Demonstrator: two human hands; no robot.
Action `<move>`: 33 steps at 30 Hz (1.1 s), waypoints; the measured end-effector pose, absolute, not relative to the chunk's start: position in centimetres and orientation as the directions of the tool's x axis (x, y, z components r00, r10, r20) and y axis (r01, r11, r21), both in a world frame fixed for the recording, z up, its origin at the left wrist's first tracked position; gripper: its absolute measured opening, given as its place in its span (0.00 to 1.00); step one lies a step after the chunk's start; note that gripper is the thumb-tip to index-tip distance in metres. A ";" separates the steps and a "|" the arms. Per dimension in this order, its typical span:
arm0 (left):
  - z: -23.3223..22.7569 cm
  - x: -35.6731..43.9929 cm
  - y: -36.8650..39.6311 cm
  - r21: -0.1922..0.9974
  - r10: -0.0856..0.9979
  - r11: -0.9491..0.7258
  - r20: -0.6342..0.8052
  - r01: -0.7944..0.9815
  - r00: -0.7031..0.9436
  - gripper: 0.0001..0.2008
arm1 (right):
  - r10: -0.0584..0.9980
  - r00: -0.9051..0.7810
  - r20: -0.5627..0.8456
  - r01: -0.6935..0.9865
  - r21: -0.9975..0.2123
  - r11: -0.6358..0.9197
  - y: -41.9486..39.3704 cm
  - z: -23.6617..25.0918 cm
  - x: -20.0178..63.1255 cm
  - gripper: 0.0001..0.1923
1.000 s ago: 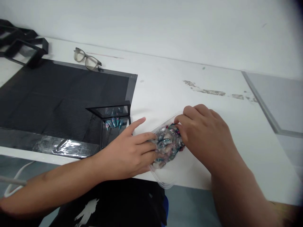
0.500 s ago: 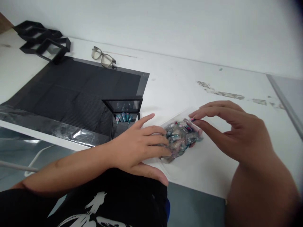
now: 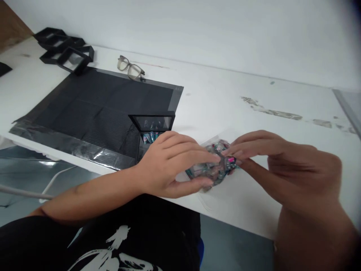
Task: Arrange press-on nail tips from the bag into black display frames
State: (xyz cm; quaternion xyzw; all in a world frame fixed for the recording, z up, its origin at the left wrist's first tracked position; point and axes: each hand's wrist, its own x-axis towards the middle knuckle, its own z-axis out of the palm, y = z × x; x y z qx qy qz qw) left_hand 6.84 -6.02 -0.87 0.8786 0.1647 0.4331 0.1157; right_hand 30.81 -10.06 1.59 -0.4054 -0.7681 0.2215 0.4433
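Note:
A clear plastic bag (image 3: 216, 169) stuffed with many small teal, silver and pink press-on nails sits near the front edge of the white table (image 3: 225, 109). My left hand (image 3: 172, 163) grips the bag's left side, thumb underneath and fingers over the top. My right hand (image 3: 270, 158) pinches the bag's right end with its fingertips. Just left of my left hand stands a small open black display box (image 3: 152, 130) holding a row of teal nails, partly hidden by my fingers.
A black mat (image 3: 93, 109) with a taped front edge covers the table's left part. Eyeglasses (image 3: 131, 69) lie at its far edge. Several empty black frame boxes (image 3: 66, 51) are stacked at the far left. A grey panel (image 3: 349, 103) lies at the right.
My left hand has lifted and wrapped around the bag, thumb now under it. My right fingers closed in on the bag's right end. The view has shifted to the right.

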 end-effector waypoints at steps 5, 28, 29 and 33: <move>-1.3 7.0 -5.7 0.265 0.311 -0.950 0.821 0.162 0.478 0.12 | 0.800 -0.414 0.435 0.293 -0.768 0.569 -10.4 1.8 29.0 0.23; 1.3 4.2 -6.4 0.244 0.258 -0.965 0.798 0.100 0.545 0.05 | 0.909 -0.063 0.412 0.834 -0.478 0.275 -10.3 1.2 30.1 0.04; 1.7 3.4 -6.5 0.214 0.255 -0.967 0.761 0.139 0.596 0.04 | 0.912 -0.041 0.408 0.849 -0.467 0.247 -10.3 1.1 30.2 0.04; 1.8 -0.2 -6.7 0.117 0.277 -0.952 0.721 0.281 0.635 0.02 | 0.912 -0.019 0.409 0.886 -0.415 0.205 -10.3 0.7 30.9 0.05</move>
